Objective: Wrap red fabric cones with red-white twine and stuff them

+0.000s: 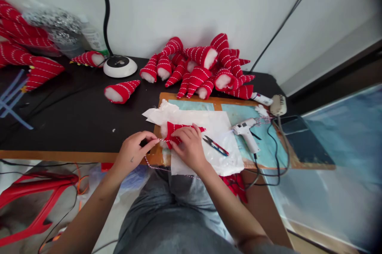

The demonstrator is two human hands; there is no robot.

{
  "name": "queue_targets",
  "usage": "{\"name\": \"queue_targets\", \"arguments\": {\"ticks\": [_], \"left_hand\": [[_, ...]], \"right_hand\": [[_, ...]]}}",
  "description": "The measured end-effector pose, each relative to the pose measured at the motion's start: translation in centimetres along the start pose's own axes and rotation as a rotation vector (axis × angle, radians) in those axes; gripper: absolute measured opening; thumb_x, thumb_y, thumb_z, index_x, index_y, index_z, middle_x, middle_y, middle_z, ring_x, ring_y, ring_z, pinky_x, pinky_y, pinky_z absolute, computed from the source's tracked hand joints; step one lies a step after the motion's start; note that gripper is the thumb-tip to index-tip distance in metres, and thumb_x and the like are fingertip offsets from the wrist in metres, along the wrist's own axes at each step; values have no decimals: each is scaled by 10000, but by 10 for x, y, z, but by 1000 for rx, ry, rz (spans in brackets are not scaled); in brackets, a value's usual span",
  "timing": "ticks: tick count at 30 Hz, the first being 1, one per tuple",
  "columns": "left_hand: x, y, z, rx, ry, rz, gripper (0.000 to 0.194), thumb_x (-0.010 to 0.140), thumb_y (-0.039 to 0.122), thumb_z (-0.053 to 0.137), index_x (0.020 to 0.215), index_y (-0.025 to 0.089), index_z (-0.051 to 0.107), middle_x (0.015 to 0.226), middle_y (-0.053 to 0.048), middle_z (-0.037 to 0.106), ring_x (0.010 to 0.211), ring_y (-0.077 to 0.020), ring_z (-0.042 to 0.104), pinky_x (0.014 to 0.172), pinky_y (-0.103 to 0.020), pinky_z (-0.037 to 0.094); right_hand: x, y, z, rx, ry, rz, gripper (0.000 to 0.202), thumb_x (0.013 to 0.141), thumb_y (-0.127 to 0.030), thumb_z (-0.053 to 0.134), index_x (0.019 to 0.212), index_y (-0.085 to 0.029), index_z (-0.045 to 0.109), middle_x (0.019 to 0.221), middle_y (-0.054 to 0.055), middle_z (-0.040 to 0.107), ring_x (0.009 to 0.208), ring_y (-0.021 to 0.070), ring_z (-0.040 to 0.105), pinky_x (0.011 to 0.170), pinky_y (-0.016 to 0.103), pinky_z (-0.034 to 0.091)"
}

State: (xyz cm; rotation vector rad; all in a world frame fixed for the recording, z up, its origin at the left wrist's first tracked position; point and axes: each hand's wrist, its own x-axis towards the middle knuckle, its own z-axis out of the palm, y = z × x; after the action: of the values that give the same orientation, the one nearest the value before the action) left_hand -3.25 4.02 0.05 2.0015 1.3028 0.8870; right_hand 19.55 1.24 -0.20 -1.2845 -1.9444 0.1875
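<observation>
A red cone of fabric with white stitched lines and white stuffing at its wide end [169,129] lies on white paper [219,120] near the table's front edge. My right hand [189,146] rests over the cone, fingers pressed on it. Just left of it, my left hand [137,148] pinches a red-and-white twisted cord [158,168] between thumb and finger. The cord reaches the cone, and its loose part hangs below the hands along the table edge. Small snips [215,145] with blue and red handles lie right of my right hand.
A white glue gun [246,130] with a cable lies at the right. Stuffed red cones [197,77] are piled at the back, with one [121,91] apart. A lamp base [119,67] stands back left. A red stool [38,194] is below left.
</observation>
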Motion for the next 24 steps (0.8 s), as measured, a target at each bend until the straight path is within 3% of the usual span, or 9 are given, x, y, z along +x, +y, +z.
{"name": "queue_targets", "arguments": {"ticks": [3, 6, 9, 12, 16, 20, 22, 24], "left_hand": [[1, 1, 3, -12, 6, -12, 215, 966, 439, 687, 925, 231, 725, 913, -5, 729, 848, -189, 658, 756, -293, 453], [4, 2, 2, -19, -12, 34, 221, 984, 426, 665, 908, 226, 722, 901, -7, 720, 840, -184, 645, 757, -295, 444], [7, -1, -1, -48, -36, 55, 193, 999, 397, 651, 933, 235, 731, 932, -5, 725, 872, -179, 653, 774, -289, 453], [9, -8, -2, -82, -11, 45, 125, 978, 363, 693, 984, 249, 742, 960, 0, 737, 884, -174, 670, 784, -283, 473], [11, -17, -4, -133, -40, 92, 83, 968, 325, 720, 1001, 262, 763, 983, 0, 751, 904, -170, 689, 814, -282, 499], [12, -20, -7, -122, -52, 202, 84, 968, 287, 727, 1032, 279, 781, 991, 8, 758, 906, -151, 687, 834, -266, 501], [13, -18, -8, -99, -19, 239, 79, 961, 264, 736, 1024, 274, 783, 976, 11, 760, 896, -144, 682, 824, -258, 500], [13, -15, -8, -79, 26, 269, 65, 957, 240, 738, 1001, 258, 782, 955, 9, 758, 885, -141, 677, 820, -256, 502]], "right_hand": [[-8, 4, -14, -11, 62, -40, 164, 1004, -305, 657, 1135, -208, 650, 1157, 61, 715, 1119, 230, 624, 1141, 440, 387], [-37, 20, -44, -176, 113, 52, 212, 1069, -306, 526, 1199, -159, 604, 1112, 111, 696, 1062, 249, 619, 980, 395, 479], [-75, 46, -75, -559, 39, 169, 469, 1087, -468, 417, 1257, -62, 579, 1132, 214, 639, 1045, 339, 583, 917, 474, 489], [-100, 68, -93, -684, -117, 142, 518, 1092, -495, 341, 1247, -62, 578, 1125, 209, 622, 1013, 337, 588, 864, 457, 507], [-100, 79, -103, -636, -293, 77, 354, 1107, -363, 353, 1143, -93, 578, 1013, 147, 607, 906, 280, 615, 793, 392, 523], [-90, 76, -110, -700, -498, 134, 200, 1071, -232, 440, 1068, -98, 589, 976, 142, 597, 811, 265, 626, 703, 367, 516], [-89, 72, -111, -724, -547, 142, 204, 1034, -136, 436, 1167, -77, 578, 1002, 150, 609, 805, 260, 636, 707, 363, 523], [-91, 69, -111, -765, -544, 111, 370, 965, -50, 438, 1326, -53, 518, 1030, 161, 627, 847, 282, 646, 740, 381, 534]]}}
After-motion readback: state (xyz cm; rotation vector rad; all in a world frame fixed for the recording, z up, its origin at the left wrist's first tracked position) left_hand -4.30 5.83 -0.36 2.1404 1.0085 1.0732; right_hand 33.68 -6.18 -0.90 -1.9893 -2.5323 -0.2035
